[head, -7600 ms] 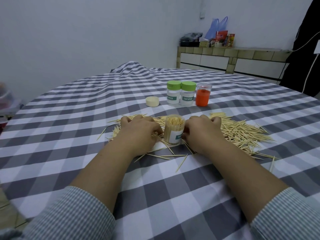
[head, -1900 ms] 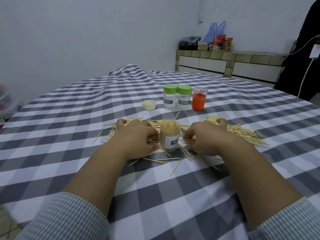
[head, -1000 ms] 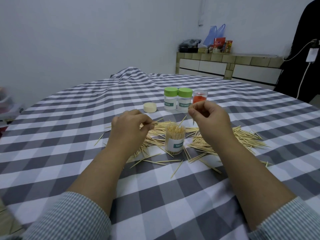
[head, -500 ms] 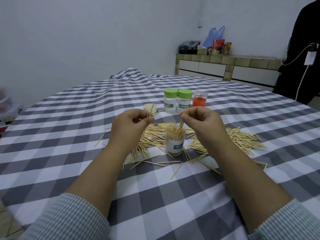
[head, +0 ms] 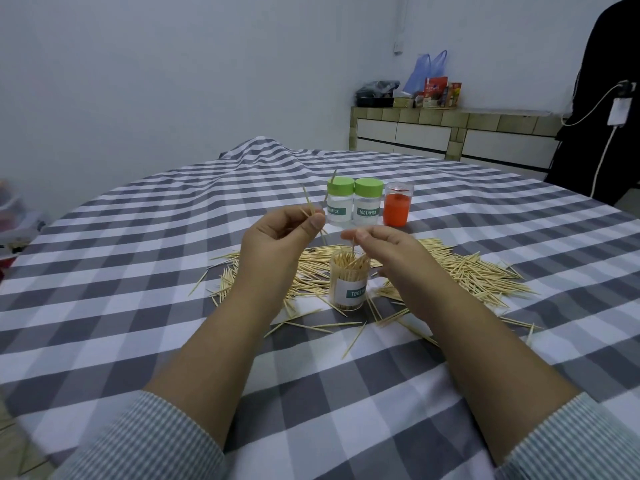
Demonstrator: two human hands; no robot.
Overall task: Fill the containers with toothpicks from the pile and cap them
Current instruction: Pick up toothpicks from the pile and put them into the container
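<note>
- The left hand point(head: 277, 237) is raised above the table, thumb and fingers pinching a few toothpicks point(head: 309, 209) that fan upward
- The right hand point(head: 391, 251) hovers just over the open container point(head: 349, 284), fingertips pinching a single toothpick point(head: 352, 245) — its lower end points down into the mouth
- That container stands upright on the checked tablecloth point(head: 138, 271), packed with toothpicks, uncapped, label facing the camera
- The pile point(head: 467, 271) lies spread around and behind it — mostly to the right
- Farther back stand two green-capped containers point(head: 355, 206) side by side, with an orange-filled container point(head: 398, 209) just beside them
</note>
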